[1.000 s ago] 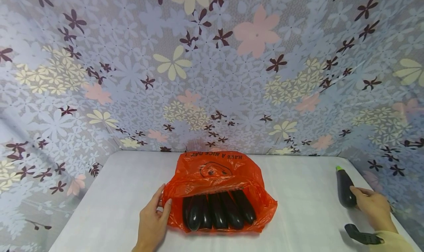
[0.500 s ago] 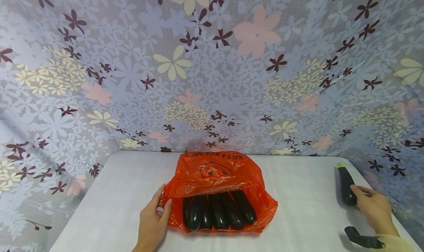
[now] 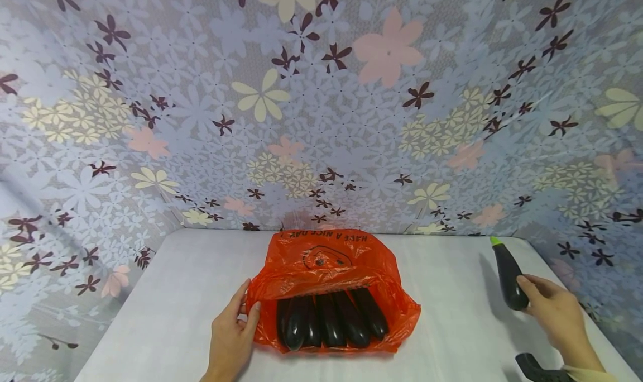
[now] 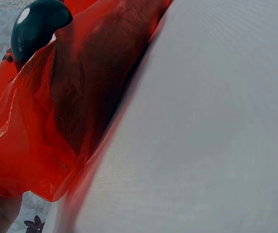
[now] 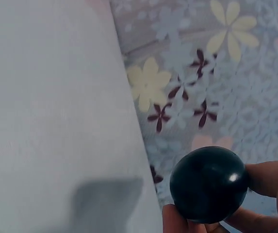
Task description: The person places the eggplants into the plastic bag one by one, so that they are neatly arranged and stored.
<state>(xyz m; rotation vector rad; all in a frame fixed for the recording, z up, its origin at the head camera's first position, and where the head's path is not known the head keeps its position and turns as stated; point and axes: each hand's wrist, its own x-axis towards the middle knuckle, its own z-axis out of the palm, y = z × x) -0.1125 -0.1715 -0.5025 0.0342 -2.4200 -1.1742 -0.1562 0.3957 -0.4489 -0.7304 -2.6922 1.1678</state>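
A red plastic bag (image 3: 321,259) with a face print lies mouth towards me on the table. Several dark eggplants (image 3: 331,323) lie side by side inside it; one rounded eggplant end (image 4: 37,29) shows at the bag's mouth in the left wrist view. My left hand (image 3: 232,334) holds the bag's left edge between thumb and fingers. At the far right, my right hand (image 3: 552,309) grips another eggplant (image 3: 509,276) by its thick end, its green stem cap pointing away and the fruit raised above the table. In the right wrist view that eggplant (image 5: 209,184) appears end-on between the thumb and fingers.
The white table (image 3: 452,292) ends at a floral-patterned wall (image 3: 321,119) behind and at both sides. A black wrist strap piece (image 3: 540,369) sits at the right sleeve. White tabletop lies between the bag and my right hand.
My right hand has lifted the eggplant off the table and carried it a little to the left. My left hand and the bag have stayed in place.
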